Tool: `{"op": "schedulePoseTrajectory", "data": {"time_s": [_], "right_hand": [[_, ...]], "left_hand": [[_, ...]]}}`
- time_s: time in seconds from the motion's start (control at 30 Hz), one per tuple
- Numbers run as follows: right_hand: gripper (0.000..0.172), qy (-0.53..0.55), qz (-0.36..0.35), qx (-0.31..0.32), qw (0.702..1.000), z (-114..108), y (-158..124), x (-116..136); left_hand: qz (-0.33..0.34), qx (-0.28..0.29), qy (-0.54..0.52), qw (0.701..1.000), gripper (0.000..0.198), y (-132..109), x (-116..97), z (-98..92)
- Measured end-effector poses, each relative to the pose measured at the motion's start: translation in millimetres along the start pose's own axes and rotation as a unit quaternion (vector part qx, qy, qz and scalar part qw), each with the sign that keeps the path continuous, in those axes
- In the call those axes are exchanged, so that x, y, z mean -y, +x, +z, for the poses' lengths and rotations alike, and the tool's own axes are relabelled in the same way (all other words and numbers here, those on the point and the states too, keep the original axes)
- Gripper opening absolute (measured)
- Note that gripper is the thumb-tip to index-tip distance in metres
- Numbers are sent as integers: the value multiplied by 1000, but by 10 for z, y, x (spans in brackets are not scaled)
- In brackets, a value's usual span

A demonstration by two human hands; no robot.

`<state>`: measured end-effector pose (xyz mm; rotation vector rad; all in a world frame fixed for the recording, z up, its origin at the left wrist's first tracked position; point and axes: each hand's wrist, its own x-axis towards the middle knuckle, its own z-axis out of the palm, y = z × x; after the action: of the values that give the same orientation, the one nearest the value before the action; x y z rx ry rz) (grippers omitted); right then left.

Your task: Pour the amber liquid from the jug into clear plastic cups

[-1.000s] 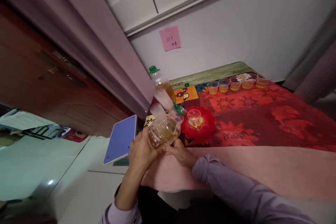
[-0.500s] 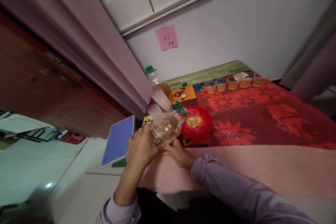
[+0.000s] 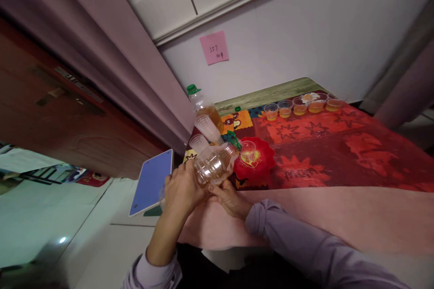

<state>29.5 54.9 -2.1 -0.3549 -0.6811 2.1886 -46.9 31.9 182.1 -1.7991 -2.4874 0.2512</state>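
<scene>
My left hand [image 3: 183, 185] is wrapped round the rear of a clear plastic bottle [image 3: 214, 165] with amber liquid inside. My right hand [image 3: 228, 197] grips the same bottle from below, near its front. Tilted almost level, the bottle points its neck to the right. Its mouth is over a small clear plastic cup [image 3: 248, 150], which stands in a red scalloped dish [image 3: 266, 169]. A green piece [image 3: 233, 140] shows beside the bottle's neck; how it is attached I cannot tell.
Behind the held bottle stand a larger green-capped bottle [image 3: 207, 110] and stacked clear cups [image 3: 207, 129]. Several cups [image 3: 300, 106] with yellow-orange liquid line the table's far side. A loose green cap [image 3: 238, 109] lies near the wall. A blue-topped stool [image 3: 152, 183] is at left.
The bottle's rear end has dropped slightly, while both hands keep their hold. The camera view has shifted a little; the other things stay in place.
</scene>
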Motion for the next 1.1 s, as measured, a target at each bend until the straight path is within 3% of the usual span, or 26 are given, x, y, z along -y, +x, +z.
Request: {"op": "schedulePoseTrajectory", "data": {"time_s": [1.1], "right_hand": [[63,30,-7,-11,999,3,21,-27]], "left_hand": [[5,22,6,1000,65,48,-89,-113]]}}
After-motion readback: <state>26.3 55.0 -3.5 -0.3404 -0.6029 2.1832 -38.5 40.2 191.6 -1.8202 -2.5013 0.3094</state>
